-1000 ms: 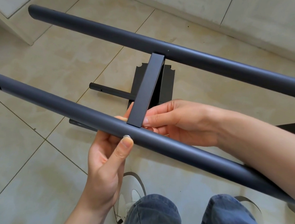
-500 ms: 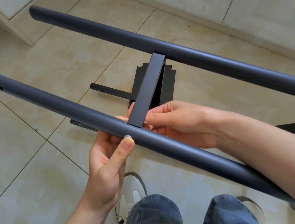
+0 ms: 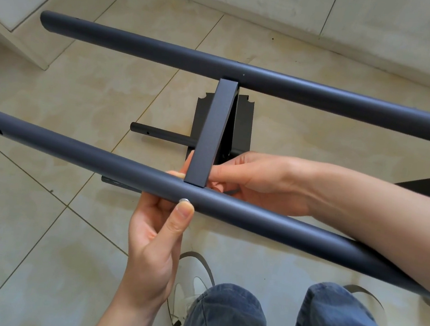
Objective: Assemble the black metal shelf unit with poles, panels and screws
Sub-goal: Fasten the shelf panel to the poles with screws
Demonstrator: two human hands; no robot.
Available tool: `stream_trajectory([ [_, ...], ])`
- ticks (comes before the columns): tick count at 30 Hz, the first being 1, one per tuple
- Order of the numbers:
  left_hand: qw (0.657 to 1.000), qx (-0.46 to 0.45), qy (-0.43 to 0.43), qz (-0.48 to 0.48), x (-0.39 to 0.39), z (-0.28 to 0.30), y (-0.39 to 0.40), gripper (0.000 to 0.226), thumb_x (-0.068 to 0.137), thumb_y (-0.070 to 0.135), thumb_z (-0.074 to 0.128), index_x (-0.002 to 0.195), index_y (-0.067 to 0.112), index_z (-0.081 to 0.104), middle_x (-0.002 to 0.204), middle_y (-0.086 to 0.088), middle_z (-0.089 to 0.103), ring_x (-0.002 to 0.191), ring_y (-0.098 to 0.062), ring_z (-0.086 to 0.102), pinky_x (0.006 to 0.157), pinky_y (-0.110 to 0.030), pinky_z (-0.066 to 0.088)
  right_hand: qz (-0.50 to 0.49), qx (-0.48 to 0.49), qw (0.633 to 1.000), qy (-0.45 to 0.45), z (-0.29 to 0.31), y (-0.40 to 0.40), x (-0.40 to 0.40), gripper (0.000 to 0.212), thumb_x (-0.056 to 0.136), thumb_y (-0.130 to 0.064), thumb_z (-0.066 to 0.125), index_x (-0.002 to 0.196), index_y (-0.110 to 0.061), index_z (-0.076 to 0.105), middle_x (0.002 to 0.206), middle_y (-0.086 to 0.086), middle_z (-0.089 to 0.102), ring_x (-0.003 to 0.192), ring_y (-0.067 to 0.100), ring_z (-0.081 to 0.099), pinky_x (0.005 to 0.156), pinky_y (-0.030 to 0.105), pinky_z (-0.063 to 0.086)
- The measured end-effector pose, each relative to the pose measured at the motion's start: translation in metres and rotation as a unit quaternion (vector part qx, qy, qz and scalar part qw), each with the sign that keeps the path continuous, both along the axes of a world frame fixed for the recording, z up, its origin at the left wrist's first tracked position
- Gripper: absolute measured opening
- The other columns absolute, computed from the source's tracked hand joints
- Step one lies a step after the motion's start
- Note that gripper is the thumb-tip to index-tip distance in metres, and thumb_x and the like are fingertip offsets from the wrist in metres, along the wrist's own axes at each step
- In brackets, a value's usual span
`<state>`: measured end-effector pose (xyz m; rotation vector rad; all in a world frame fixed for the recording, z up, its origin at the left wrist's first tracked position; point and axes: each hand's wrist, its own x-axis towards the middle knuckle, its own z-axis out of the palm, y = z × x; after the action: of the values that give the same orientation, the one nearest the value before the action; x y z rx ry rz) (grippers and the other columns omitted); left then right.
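I see two open bays between the near pole (image 3: 101, 159) and the far pole (image 3: 323, 94), split by the flat crossbar (image 3: 213, 133) that bridges them. The left bay is open down to the tiled floor (image 3: 56, 91), apart from a thin rod (image 3: 162, 134) lying below. The right bay is crowded — my right hand (image 3: 257, 179) reaches in beside the crossbar, over a black panel (image 3: 242, 128). My left hand (image 3: 158, 239) blocks the underside of the near pole, thumb at the screw (image 3: 184, 200).

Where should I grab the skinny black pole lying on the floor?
Take the thin pole by its free left end, coming from above. That end lies bare on the tiles; its right end runs behind the flat crossbar and under the near long pole.
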<state>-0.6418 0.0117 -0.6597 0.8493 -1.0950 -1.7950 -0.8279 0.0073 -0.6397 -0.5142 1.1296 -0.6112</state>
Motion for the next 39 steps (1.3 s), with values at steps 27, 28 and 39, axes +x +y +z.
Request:
stream_trajectory([
  [27,1.0,-0.009,-0.018,-0.003,0.001,0.002,-0.002,0.039,0.081,0.045,0.081,0.115,0.03,0.071,0.113,-0.001,0.073,0.113,-0.02,0.066,0.098,-0.026,0.05,0.004,0.029,0.999,-0.042,-0.002,-0.001,-0.003,0.025,0.09,-0.03,0.067,0.107,-0.012,0.069,0.074,0.0,0.062,0.081,0.017,0.057,0.087,0.033,0.048],
  [28,1.0,-0.01,-0.019,-0.002,0.001,0.002,-0.002,0.038,0.081,0.045,0.081,0.115,0.029,0.071,0.112,0.0,0.073,0.112,-0.019,0.067,0.098,-0.025,0.05,-0.002,0.029,0.999,-0.042,-0.002,-0.001,-0.001,0.025,0.094,-0.03,0.064,0.109,-0.011,0.069,0.072,-0.001,0.062,0.077,0.015,0.057,0.085,0.032,0.048],
  [39,1.0,0.001,-0.004,-0.006,0.0,0.004,0.0,0.038,0.077,0.043,0.083,0.11,0.028,0.073,0.105,-0.001,0.073,0.106,-0.018,0.068,0.096,-0.025,0.05,0.015,0.036,0.998,-0.057,-0.002,-0.003,-0.006,0.024,0.091,-0.032,0.066,0.072,-0.02,0.074,0.054,-0.007,0.054,0.06,0.008,0.055,0.069,0.023,0.051],
])
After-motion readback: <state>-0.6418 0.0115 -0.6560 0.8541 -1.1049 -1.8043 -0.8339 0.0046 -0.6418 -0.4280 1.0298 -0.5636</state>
